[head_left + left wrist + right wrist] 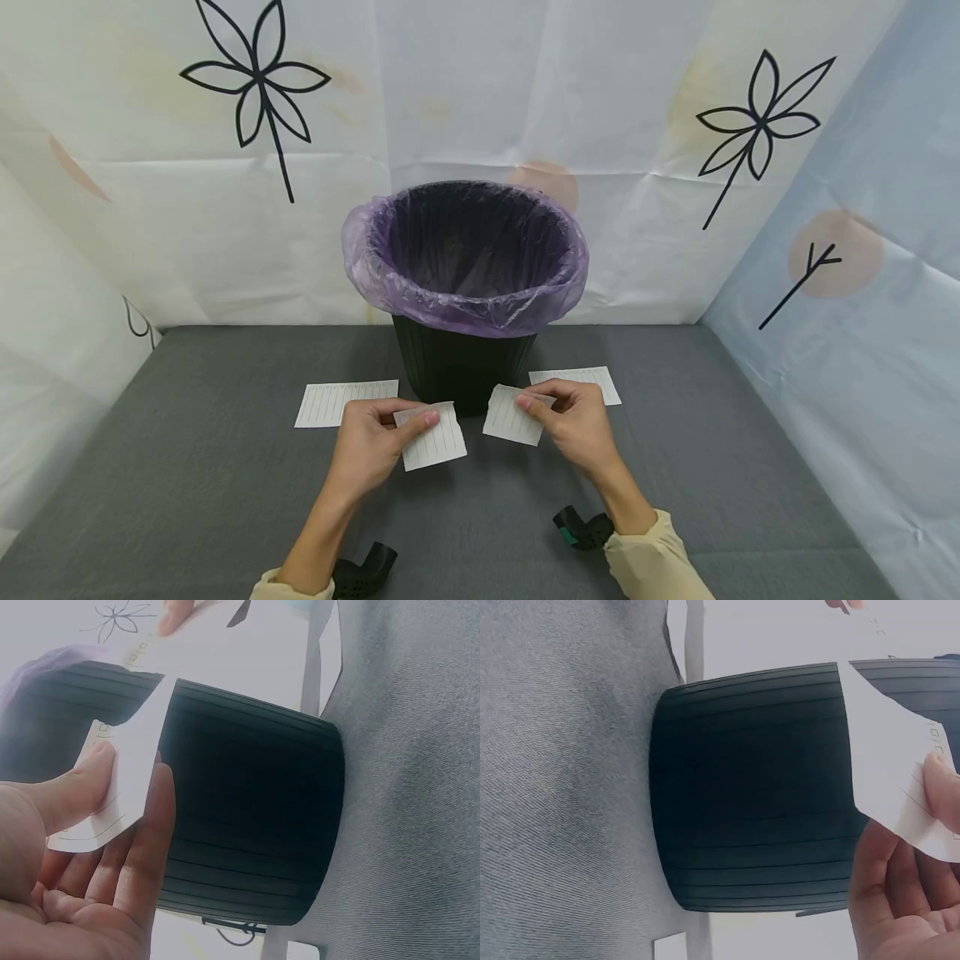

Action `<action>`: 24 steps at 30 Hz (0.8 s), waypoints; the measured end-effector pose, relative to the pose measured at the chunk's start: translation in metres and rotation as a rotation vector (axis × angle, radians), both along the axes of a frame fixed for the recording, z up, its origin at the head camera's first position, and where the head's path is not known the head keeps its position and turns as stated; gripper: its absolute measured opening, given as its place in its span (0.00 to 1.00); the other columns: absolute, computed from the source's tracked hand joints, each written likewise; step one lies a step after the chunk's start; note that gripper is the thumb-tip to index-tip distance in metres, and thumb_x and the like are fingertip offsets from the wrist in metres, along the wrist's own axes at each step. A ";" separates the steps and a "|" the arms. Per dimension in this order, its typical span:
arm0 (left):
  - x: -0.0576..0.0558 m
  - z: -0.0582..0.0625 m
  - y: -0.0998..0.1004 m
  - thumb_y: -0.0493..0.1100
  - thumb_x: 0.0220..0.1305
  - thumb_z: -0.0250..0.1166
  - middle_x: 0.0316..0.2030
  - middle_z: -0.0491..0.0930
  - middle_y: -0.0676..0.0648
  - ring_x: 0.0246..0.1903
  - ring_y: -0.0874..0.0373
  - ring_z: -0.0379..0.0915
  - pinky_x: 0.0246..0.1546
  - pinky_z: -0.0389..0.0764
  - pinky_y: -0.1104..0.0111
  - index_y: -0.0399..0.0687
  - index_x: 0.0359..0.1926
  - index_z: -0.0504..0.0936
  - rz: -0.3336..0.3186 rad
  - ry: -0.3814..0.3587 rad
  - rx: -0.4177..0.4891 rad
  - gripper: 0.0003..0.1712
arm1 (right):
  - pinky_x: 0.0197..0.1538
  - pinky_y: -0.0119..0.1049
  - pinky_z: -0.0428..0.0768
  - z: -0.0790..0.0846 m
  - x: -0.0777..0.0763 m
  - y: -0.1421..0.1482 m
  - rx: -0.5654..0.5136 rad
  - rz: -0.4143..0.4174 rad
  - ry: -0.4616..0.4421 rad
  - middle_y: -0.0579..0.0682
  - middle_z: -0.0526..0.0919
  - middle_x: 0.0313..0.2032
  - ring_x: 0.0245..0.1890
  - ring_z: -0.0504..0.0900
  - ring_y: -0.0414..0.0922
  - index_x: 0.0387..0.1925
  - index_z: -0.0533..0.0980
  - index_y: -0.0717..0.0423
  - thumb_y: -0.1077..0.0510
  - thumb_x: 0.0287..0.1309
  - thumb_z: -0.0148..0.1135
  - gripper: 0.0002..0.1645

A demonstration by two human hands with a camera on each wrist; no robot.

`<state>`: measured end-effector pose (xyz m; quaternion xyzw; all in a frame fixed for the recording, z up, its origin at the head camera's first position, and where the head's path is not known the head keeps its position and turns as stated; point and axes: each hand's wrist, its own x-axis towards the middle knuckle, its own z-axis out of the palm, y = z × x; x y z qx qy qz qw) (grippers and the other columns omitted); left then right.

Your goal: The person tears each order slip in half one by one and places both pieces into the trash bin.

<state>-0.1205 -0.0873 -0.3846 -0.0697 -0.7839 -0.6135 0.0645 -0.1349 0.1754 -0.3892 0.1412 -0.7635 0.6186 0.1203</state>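
Note:
My left hand [372,442] pinches a torn piece of lined paper [435,446] between thumb and fingers, in front of the trash can. Another torn piece of lined paper [512,417] is pinched by my right hand [577,421], a short gap away from the first. In the left wrist view the left piece [124,776] is bent, its uneven edge toward the top. The right wrist view shows the right piece [892,765] under the thumb, with a ragged edge. Behind both hands stands a black trash can [450,362] lined with a purple bag [367,258].
One lined paper sheet [322,406] lies on the grey table [225,467] left of the can, another [600,383] to its right, partly behind my right hand. Wrist-worn black devices [363,571] sit below the forearms. Printed cloth walls [637,250] enclose the back and sides.

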 end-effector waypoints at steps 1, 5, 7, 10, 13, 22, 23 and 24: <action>0.000 0.001 0.000 0.39 0.54 0.80 0.10 0.68 0.50 0.13 0.66 0.52 0.14 0.53 0.74 0.42 0.32 0.92 -0.003 -0.002 0.004 0.06 | 0.19 0.28 0.67 0.001 0.000 0.001 0.003 -0.001 -0.004 0.49 0.87 0.27 0.16 0.69 0.34 0.32 0.86 0.67 0.69 0.54 0.74 0.03; 0.002 0.004 0.000 0.40 0.53 0.80 0.10 0.70 0.49 0.13 0.66 0.53 0.14 0.54 0.74 0.42 0.32 0.92 -0.029 0.005 0.015 0.07 | 0.18 0.28 0.65 0.003 0.002 0.002 0.025 0.008 -0.011 0.50 0.87 0.27 0.15 0.66 0.34 0.33 0.87 0.65 0.68 0.55 0.74 0.03; 0.003 0.005 0.001 0.41 0.54 0.80 0.11 0.72 0.48 0.13 0.66 0.53 0.14 0.54 0.74 0.43 0.32 0.92 -0.043 0.014 0.013 0.07 | 0.18 0.29 0.64 0.004 0.003 0.002 0.032 0.015 -0.008 0.51 0.87 0.27 0.15 0.64 0.34 0.33 0.87 0.64 0.68 0.55 0.74 0.03; 0.004 0.007 0.001 0.41 0.55 0.79 0.11 0.72 0.50 0.13 0.66 0.52 0.13 0.54 0.74 0.43 0.32 0.92 -0.062 0.036 0.002 0.06 | 0.17 0.30 0.62 0.006 0.006 0.002 0.041 0.023 0.005 0.52 0.87 0.27 0.14 0.61 0.34 0.34 0.87 0.64 0.68 0.55 0.74 0.03; 0.004 0.012 0.000 0.40 0.55 0.79 0.10 0.69 0.51 0.13 0.66 0.52 0.12 0.55 0.73 0.45 0.32 0.92 -0.072 0.057 -0.012 0.05 | 0.16 0.31 0.62 0.011 0.008 0.002 0.047 0.034 0.025 0.53 0.87 0.27 0.13 0.61 0.34 0.34 0.87 0.63 0.68 0.55 0.74 0.03; 0.004 0.037 -0.003 0.40 0.57 0.78 0.18 0.81 0.54 0.14 0.64 0.57 0.13 0.61 0.69 0.47 0.33 0.92 -0.107 0.150 -0.062 0.03 | 0.18 0.33 0.69 0.038 0.014 0.007 0.059 0.073 0.081 0.54 0.88 0.30 0.14 0.67 0.36 0.34 0.88 0.63 0.69 0.55 0.74 0.04; 0.004 0.040 -0.003 0.41 0.57 0.78 0.17 0.81 0.54 0.13 0.64 0.57 0.12 0.62 0.69 0.47 0.33 0.92 -0.113 0.161 -0.066 0.03 | 0.17 0.33 0.68 0.042 0.015 0.008 0.062 0.077 0.083 0.54 0.88 0.29 0.13 0.66 0.36 0.34 0.88 0.63 0.69 0.55 0.73 0.04; 0.004 0.044 -0.003 0.41 0.58 0.78 0.17 0.80 0.55 0.13 0.64 0.57 0.12 0.62 0.68 0.47 0.33 0.92 -0.120 0.172 -0.068 0.03 | 0.16 0.33 0.66 0.046 0.015 0.009 0.066 0.081 0.085 0.54 0.87 0.28 0.13 0.64 0.36 0.34 0.88 0.63 0.69 0.55 0.73 0.04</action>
